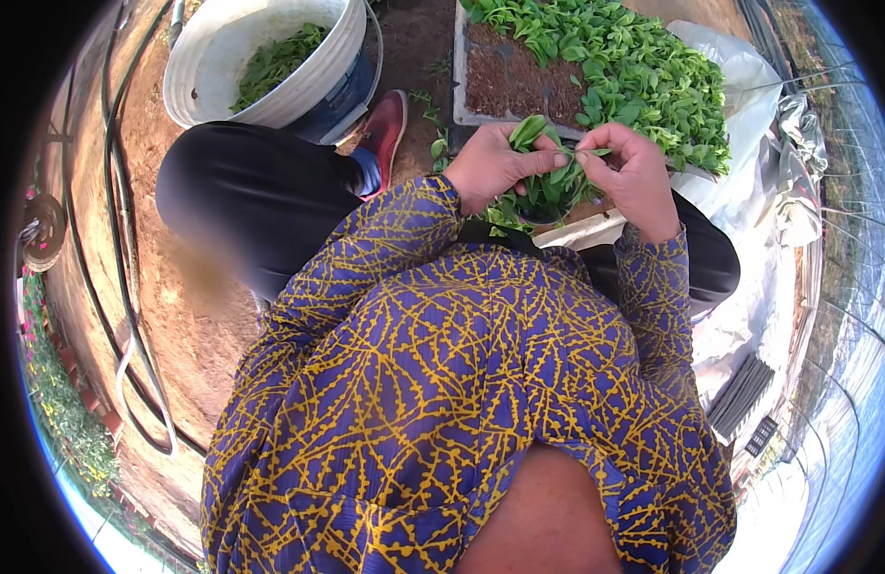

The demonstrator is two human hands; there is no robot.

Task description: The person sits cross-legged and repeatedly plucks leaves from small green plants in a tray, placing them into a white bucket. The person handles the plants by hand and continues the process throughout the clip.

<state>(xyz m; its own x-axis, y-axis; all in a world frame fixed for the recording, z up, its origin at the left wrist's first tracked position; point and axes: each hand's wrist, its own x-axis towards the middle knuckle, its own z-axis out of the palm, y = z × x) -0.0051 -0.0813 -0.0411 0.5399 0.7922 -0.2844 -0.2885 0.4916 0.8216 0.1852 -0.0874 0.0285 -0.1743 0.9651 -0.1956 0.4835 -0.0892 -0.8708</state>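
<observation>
My left hand (496, 163) holds a small bunch of green leafy cuttings (530, 133) between thumb and fingers. Close beside it, my right hand (630, 176) pinches a slender cutting (593, 152) between thumb and index finger; whether it is apart from the bunch, I cannot tell. Below both hands lie more green leaves (554, 192), apparently in a dark container partly hidden by the hands. Just beyond the hands is a planting tray (458, 79). Brown growing medium (518, 82) shows at its near left, and dense leafy plants (647, 72) cover the rest.
A white bucket (191, 64) with green cuttings (281, 64) inside stands beyond my left knee. Dark hoses (112, 165) run along the bare soil at left. Plastic sheeting (747, 86) lies right of the tray. Stacked dark trays (740, 398) rest farther back on the right.
</observation>
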